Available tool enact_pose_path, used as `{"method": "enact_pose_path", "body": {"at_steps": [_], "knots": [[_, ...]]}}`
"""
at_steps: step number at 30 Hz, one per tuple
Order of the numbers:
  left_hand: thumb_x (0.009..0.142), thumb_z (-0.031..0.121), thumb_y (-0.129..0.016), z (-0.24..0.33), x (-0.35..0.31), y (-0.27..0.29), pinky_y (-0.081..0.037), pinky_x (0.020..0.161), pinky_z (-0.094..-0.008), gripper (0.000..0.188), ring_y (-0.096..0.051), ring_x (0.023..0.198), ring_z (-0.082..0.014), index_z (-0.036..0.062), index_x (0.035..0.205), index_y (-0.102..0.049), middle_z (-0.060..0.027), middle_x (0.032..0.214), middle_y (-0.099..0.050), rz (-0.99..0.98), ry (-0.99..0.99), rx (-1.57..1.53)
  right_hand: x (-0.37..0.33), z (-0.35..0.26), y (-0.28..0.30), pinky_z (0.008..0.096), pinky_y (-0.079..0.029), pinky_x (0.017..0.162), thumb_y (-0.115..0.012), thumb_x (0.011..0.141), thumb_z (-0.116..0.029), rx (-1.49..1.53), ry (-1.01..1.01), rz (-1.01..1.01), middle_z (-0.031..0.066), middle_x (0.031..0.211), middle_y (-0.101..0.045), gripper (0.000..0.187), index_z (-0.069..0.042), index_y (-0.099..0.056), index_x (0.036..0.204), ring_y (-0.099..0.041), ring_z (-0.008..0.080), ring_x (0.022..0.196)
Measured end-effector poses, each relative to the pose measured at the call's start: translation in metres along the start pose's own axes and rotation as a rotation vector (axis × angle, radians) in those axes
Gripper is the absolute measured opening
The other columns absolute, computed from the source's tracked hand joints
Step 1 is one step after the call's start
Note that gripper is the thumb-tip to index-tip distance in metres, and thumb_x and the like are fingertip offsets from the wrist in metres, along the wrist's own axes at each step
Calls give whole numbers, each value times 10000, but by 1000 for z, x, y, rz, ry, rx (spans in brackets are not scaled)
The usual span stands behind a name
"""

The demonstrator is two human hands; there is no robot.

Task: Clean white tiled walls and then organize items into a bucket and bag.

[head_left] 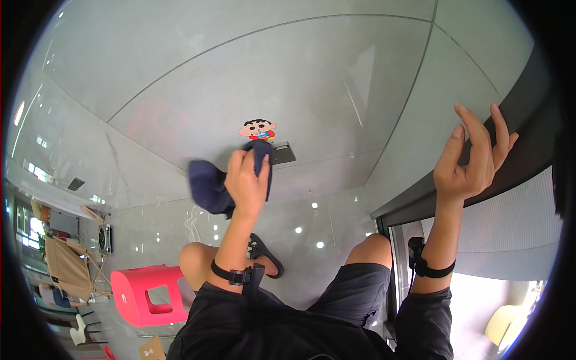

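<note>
Here's the cloth (207, 187), soft, matt, loosely creased fabric; then the wall (288, 72), smooth, glossy tile throwing back pale glare. The floor (300, 258) gleams too, polished and dotted with reflected lights. Over to the stool (133, 294): smooth moulded plastic, gentle sheen. The shorts (354, 291)? Plain matt cloth.

No text legible; perhaps an emblem (124, 298) on the pink stool (135, 306)

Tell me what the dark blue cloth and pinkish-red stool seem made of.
Dark blue cloth: soft matte fabric, judging by its loose folds in the left hand; fibre unclear. Pinkish-red stool: probably moulded plastic, smooth, given its rounded edges and even colour.
</note>
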State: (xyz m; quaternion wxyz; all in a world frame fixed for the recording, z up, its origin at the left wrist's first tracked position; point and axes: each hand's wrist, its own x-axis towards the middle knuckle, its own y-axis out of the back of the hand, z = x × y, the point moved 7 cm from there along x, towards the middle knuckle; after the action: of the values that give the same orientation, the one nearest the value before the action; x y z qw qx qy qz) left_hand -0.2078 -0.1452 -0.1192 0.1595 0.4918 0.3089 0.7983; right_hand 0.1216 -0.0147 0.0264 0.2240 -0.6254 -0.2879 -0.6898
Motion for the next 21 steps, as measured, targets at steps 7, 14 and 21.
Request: {"method": "enact_pose_path", "body": {"at_steps": [7,14,21], "knots": [[854,160,-757,24,8,-10,-496,675,-402,188,-605,817,-280,22,966,-697,-62,911,-577,-47,-61,-78,7,-4,4,432,-207,1223,-598,838,6,-8,3,21,16,865,-748,229,-69,-757,985,-651,307,1183],[878,232,-755,38,-14,12,-498,714,-359,268,-631,795,-276,-13,943,-671,-81,903,-614,-509,-142,-627,0,1,-1,444,-202,1222,-604,830,3,-19,27,8,9,901,-745,235,-76,-758,989,-627,309,1211],[1058,396,-543,33,-58,11,-459,957,-333,446,-598,1063,-189,-24,1194,-606,-84,1059,-621,-777,388,-1073,-59,-73,-1,506,-268,1165,-699,911,-325,712,-358,-364,168,1234,-665,470,14,-624,1228,-534,343,1267]]}}
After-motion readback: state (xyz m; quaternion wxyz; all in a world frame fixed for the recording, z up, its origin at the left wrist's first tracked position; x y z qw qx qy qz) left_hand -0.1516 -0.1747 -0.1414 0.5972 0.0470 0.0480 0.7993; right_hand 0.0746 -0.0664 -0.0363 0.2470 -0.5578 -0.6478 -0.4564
